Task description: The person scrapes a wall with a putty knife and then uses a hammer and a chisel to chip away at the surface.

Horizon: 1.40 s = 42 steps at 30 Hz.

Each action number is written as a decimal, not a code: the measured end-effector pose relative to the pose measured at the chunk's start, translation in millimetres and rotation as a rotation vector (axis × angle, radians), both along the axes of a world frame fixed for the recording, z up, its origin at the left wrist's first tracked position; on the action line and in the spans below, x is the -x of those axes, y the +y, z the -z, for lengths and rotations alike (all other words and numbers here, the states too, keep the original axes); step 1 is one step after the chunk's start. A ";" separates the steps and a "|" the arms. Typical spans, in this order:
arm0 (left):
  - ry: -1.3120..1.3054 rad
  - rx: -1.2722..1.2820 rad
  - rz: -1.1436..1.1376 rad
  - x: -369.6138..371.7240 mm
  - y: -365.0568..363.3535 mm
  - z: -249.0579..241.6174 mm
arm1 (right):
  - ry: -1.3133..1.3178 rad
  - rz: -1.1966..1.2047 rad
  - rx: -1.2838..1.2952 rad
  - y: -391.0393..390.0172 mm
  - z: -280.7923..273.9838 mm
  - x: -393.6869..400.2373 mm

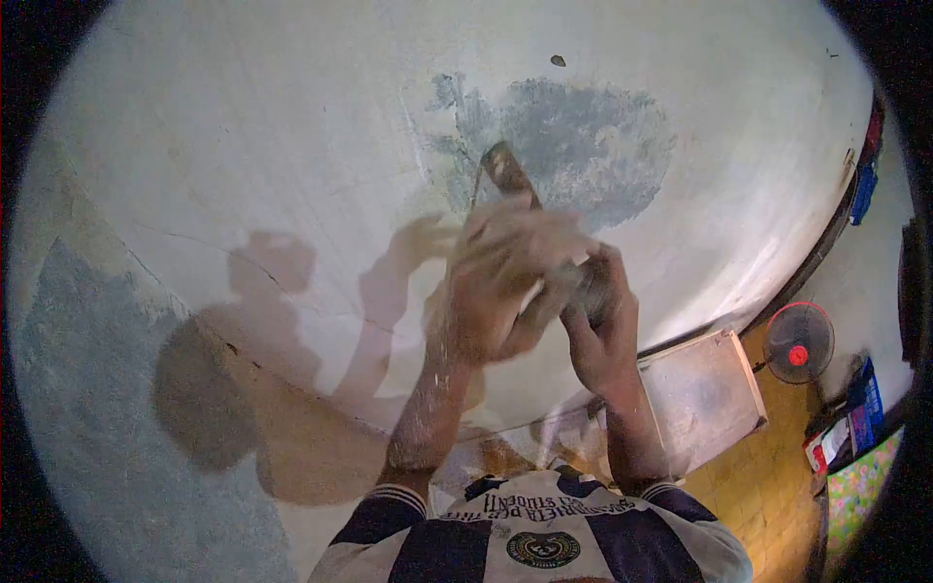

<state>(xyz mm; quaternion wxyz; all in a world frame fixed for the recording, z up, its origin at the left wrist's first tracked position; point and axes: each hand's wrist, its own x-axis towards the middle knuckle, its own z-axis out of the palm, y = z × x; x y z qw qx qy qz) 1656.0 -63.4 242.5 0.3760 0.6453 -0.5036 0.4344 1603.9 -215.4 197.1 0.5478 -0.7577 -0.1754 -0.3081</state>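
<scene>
My left hand (486, 301) is raised before the pale wall (321, 107), blurred by motion. A flat tool with a brownish, worn face (507, 173) sticks up from its fingers, over the edge of a grey patch (603, 146) on the wall. Close beside it on the right, my right hand (610, 325) is curled round a dark grey object (588, 284), which is too blurred to identify. The two hands overlap or nearly touch. Fine whitish specks show by my left wrist.
Shadows of head and arms fall on the wall at left, by a crack and another grey patch (87, 340). At lower right are a pale box-like panel (702, 398), a fan with a red rim (799, 342), a yellowish tiled floor (724, 496) and a green patterned cloth (863, 481).
</scene>
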 end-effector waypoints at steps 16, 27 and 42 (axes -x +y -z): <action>-0.240 -0.432 -0.163 -50.0 -11.7 -75.4 | -0.095 -0.181 -0.065 4.8 -22.7 8.0; -0.211 -0.548 -0.106 -70.5 -8.7 -82.9 | -0.022 -0.207 -0.154 23.8 -35.9 -9.6; -0.229 -0.650 -0.126 -69.4 -1.5 -76.9 | 0.058 -0.271 -0.304 40.5 -19.9 -5.0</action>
